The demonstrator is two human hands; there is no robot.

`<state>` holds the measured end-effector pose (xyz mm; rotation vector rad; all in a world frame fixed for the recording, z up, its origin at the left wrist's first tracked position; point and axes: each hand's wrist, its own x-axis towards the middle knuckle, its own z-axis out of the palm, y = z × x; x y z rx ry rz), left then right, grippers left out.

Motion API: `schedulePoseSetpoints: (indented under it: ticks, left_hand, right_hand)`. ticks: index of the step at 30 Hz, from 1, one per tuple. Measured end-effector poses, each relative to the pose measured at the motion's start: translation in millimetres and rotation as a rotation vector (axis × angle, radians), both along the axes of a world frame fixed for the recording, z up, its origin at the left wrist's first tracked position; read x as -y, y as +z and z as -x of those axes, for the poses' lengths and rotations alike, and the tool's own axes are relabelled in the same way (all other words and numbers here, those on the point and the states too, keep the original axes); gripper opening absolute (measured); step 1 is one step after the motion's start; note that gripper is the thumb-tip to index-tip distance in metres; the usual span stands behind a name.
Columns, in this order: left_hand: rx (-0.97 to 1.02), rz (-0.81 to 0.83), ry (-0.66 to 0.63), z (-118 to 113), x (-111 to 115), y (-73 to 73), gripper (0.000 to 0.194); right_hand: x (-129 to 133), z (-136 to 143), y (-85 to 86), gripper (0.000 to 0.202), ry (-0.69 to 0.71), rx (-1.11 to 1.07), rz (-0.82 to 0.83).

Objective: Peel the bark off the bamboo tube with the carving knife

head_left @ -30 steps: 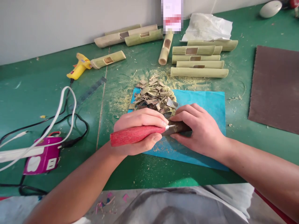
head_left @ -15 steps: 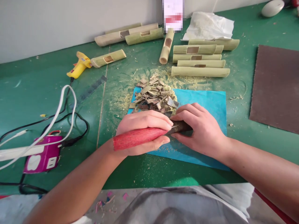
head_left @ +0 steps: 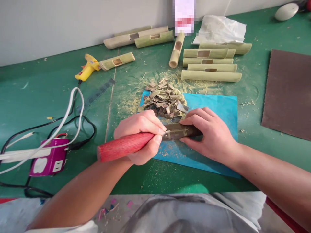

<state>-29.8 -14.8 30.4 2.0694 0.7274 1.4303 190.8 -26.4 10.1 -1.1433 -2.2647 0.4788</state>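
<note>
Red and streaky, a thick-handled tool [head_left: 126,148] is slanting, butt to the lower left, thin metal tip to the upper right. The left hand [head_left: 143,134] is clasping it, sitting farther left than half a second ago. The rounded, scratched brown piece [head_left: 175,131] (showing more of itself now) is lying nearly crosswise over a blue sheet [head_left: 220,103], the right hand [head_left: 210,131] gripping its right part.

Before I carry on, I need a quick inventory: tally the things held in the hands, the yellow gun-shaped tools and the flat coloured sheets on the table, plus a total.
Held in hands: 2 (red-handled metal-tipped tool in the left hand, dark brown rounded piece in the right hand)
Yellow gun-shaped tool: 1
Flat sheets: 2 (blue sheet, dark brown sheet)
Total: 5
</note>
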Motion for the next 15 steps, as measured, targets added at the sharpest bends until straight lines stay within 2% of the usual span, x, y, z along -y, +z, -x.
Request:
schedulePoseSetpoints:
  ticks: [5, 7, 10, 15]
  left_hand:
    - [0.034, 0.030, 0.007, 1.4, -1.1, -3.1, 0.008]
    - [-0.085, 0.099, -0.045, 1.3, -1.1, 0.3, 0.004]
    - [-0.191, 0.094, -0.098, 0.5, -0.8, 6.5, 0.010]
    - [-0.233, 0.063, -0.110, 0.1, -0.8, 8.3, 0.011]
  right_hand:
    - [0.2, -0.2, 0.2, 0.024, 0.003, 0.008, -0.003]
    - [0.4, 0.1, 0.3, 0.023, 0.003, -0.003, -0.010]
    - [0.5, 0.7, 0.2, 0.022, 0.006, -0.015, -0.019]
    - [0.7, 1.3, -0.4, 0.022, 0.006, -0.012, -0.020]
